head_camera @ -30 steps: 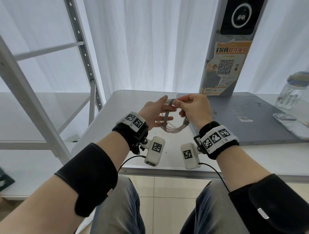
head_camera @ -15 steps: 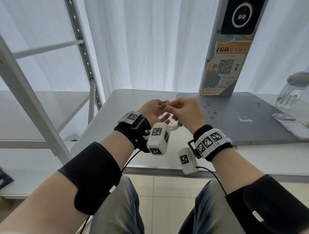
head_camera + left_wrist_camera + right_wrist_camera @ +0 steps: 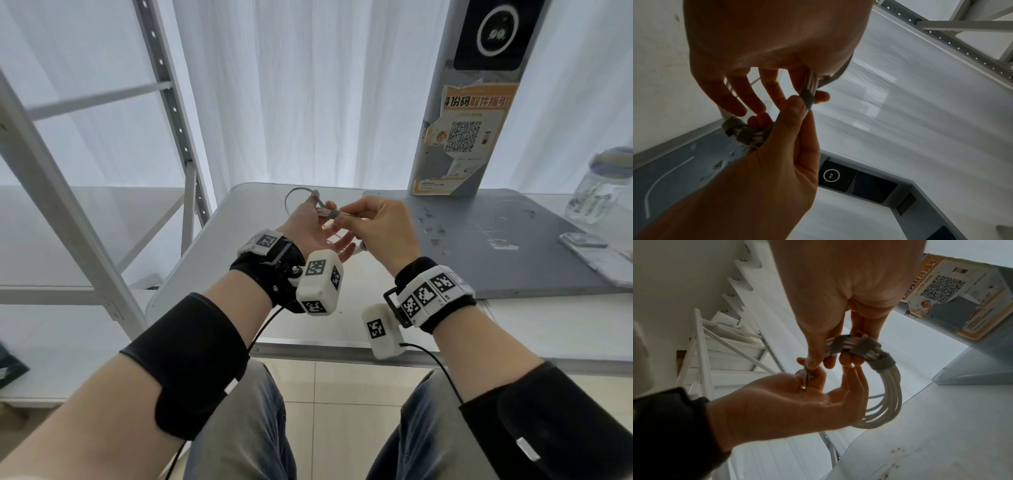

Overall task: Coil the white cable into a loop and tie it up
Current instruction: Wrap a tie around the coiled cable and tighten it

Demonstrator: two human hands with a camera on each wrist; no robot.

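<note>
- the coiled white cable bundle [image 3: 888,395] is held up in the air between both hands, above the near-left part of the pale grey surface [image 3: 219,270]; a grey fabric strap [image 3: 863,348] already goes round it in a few turns
- right hand [image 3: 380,233] pinches the strap against the coil, thumb and forefinger closed on it; left hand [image 3: 317,229] has its lower fingers [image 3: 735,95] spread loose while its thumb and forefinger nip the strap's free end
- I'd keep the tail taut and lay each wrap beside the last one; slack probably lets the loops spring apart
- room looks fine; the surface edge is close below the wrists, the clear plastic bottle [image 3: 597,192] sits well apart on the right
</note>
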